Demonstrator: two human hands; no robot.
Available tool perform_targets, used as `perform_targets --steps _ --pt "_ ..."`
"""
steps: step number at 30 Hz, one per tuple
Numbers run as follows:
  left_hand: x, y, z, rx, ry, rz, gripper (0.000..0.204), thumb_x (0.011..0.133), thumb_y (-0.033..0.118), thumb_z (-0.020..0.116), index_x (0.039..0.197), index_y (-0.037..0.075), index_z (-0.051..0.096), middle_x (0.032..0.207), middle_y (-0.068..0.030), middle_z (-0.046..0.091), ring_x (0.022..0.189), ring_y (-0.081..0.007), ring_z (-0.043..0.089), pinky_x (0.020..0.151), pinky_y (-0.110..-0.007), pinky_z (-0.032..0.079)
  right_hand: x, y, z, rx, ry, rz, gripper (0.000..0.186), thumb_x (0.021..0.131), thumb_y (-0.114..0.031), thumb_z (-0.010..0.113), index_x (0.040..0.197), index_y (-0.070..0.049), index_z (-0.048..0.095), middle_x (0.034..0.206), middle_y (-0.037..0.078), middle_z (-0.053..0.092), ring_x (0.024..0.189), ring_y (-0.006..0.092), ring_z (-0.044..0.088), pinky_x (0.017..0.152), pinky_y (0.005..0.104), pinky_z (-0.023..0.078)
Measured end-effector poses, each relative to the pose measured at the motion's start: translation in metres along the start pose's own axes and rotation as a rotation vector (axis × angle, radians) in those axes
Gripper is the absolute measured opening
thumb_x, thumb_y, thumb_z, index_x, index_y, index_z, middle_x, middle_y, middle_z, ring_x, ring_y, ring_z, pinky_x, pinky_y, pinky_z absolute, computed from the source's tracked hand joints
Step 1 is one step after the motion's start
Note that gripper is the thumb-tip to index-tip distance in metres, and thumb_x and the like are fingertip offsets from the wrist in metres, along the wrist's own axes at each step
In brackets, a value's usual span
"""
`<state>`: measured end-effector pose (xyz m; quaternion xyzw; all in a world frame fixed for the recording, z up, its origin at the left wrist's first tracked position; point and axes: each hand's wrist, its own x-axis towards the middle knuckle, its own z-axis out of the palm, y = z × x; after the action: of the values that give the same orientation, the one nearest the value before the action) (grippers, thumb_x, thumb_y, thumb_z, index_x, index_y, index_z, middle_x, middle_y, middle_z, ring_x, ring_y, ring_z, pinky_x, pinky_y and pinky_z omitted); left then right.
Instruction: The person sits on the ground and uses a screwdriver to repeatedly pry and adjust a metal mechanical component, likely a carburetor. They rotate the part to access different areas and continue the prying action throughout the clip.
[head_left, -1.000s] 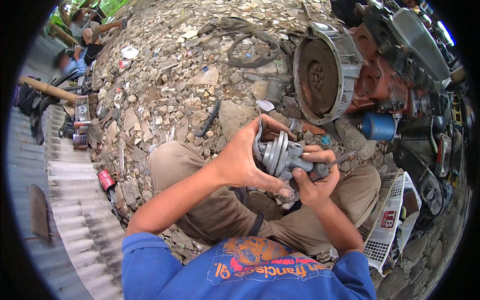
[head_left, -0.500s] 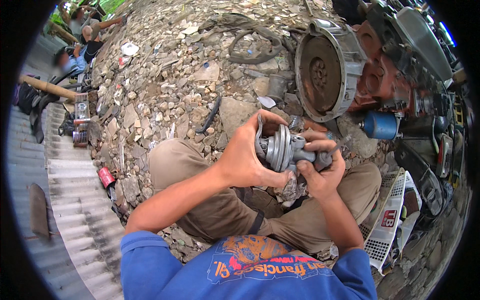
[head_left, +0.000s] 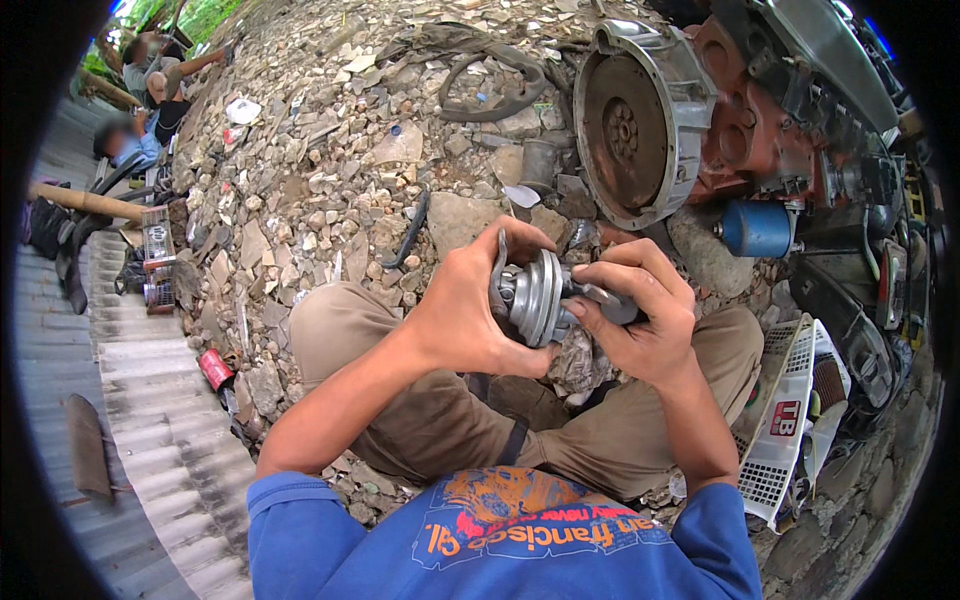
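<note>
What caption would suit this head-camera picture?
Seated on rubble, left hand and right hand grip a grey metal engine part beside a rusty engine.

Both hands, left hand (head_left: 470, 315) and right hand (head_left: 640, 320), grip a grey metal pump part (head_left: 535, 295) above the lap, near a rusty engine (head_left: 720, 110).

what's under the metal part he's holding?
Under the grey metal part, held by the left hand and right hand, lie stony rubble and the crossed legs in tan trousers. The part's underside is hidden by the palms.
</note>
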<state>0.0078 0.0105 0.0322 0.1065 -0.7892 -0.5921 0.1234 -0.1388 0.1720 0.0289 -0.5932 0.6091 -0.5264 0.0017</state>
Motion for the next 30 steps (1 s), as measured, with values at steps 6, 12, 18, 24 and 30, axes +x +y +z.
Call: perform_targets --steps 6,12,18,24,30 --pt "0.001 0.0 0.009 0.053 -0.086 0.067 0.075 0.051 0.016 0.085 0.116 0.0 0.052 0.094 -0.0055 0.061 0.086 -0.0116 0.059 0.08 -0.027 0.049 -0.015 0.011 -0.003 0.071 -0.029 -0.035 0.029 0.069 -0.003 0.084 0.094 -0.001 0.069 0.088 0.013 0.065 0.074 0.0252 0.065 0.062 0.0324 0.052" --pt "-0.001 0.006 0.015 0.112 -0.123 0.09 0.076 0.05 0.021 0.085 0.116 0.0 0.053 0.093 -0.0089 0.062 0.086 -0.0176 0.06 0.08 -0.03 0.05 -0.025 0.01 -0.004 0.08 0.005 -0.057 0.026 0.073 -0.007 0.083 0.09 0.0 0.065 0.084 0.013 0.065 0.07 0.0259 0.065 0.059 0.0332 0.052" --pt "-0.003 0.004 0.02 0.086 -0.109 0.099 0.077 0.049 0.026 0.084 0.116 0.001 0.054 0.099 -0.0154 0.063 0.093 -0.0291 0.063 0.086 -0.036 0.05 -0.028 0.01 -0.003 0.09 0.038 -0.09 0.025 0.075 -0.009 0.083 0.089 0.001 0.064 0.083 0.013 0.065 0.068 0.0248 0.064 0.056 0.0331 0.051" --pt "-0.003 0.002 0.023 -0.035 -0.121 0.048 0.078 0.05 0.023 0.086 0.117 0.0 0.053 0.1 -0.0116 0.063 0.091 -0.0203 0.063 0.085 -0.031 0.05 -0.027 0.007 -0.007 0.105 0.025 -0.053 0.026 0.074 -0.008 0.083 0.091 0.001 0.066 0.083 0.013 0.065 0.068 0.0235 0.063 0.057 0.0316 0.05" --pt "-0.002 0.005 0.021 -0.078 -0.166 0.026 0.08 0.05 0.017 0.086 0.12 0.001 0.052 0.104 -0.0079 0.061 0.098 -0.0147 0.059 0.091 -0.031 0.046 -0.02 0.0 -0.009 0.244 0.036 0.004 0.024 0.073 -0.004 0.084 0.092 0.0 0.069 0.085 0.012 0.066 0.071 0.0205 0.064 0.062 0.0298 0.051"
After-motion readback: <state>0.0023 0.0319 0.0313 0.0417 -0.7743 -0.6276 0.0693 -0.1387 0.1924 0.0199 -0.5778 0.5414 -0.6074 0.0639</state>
